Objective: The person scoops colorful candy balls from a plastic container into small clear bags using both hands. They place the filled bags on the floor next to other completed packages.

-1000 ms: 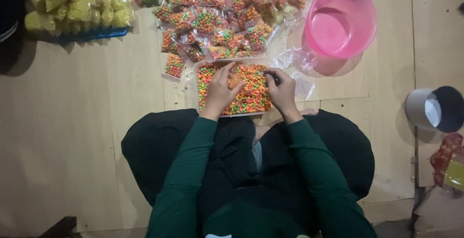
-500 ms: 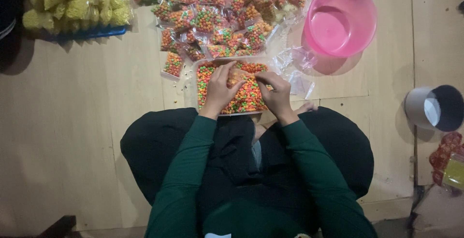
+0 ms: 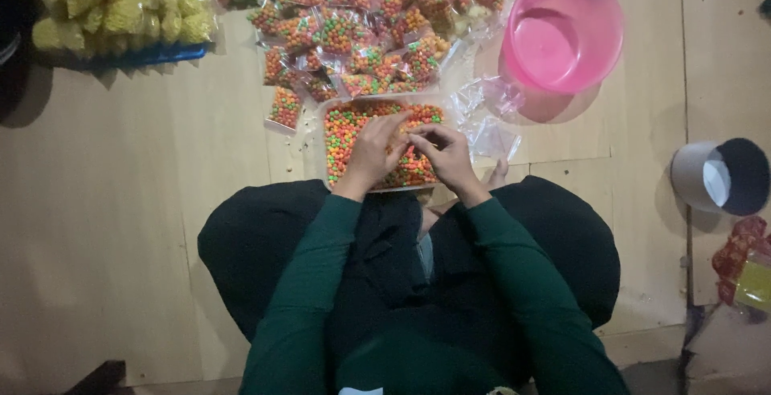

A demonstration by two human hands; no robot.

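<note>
Fingers [image 3: 395, 126] of the left hand [image 3: 373, 154] lie spread and loose across the orange, green and yellow round candies in the shallow clear plastic tray [image 3: 333, 142], touching the heap without closing on anything that shows. Just to the right, the right hand [image 3: 446, 154] hovers over the same tray with its fingers [image 3: 426, 134] curled and pinched together; whether they grip a candy or a bit of clear wrapping is too small to tell. That tray sits on the pale wooden floor [image 3: 120, 202] directly in front of the person's crossed legs in dark clothing, the dark green sleeves [image 3: 313, 283] reaching forward to it. Beyond the tray, farther away, spreads a pile of small clear bags filled with the same coloured candies [image 3: 353, 26], one of them lying apart at the tray's far left corner. Empty clear plastic bags [image 3: 490, 118] lie crumpled to the right of the tray, touching the foot of a round pink plastic basin [image 3: 562, 30]. At far left, yellow puffed snacks in clear bags [image 3: 120, 2] rest on a blue tray. Well to the right stands a grey cylindrical container [image 3: 723, 177].
</note>
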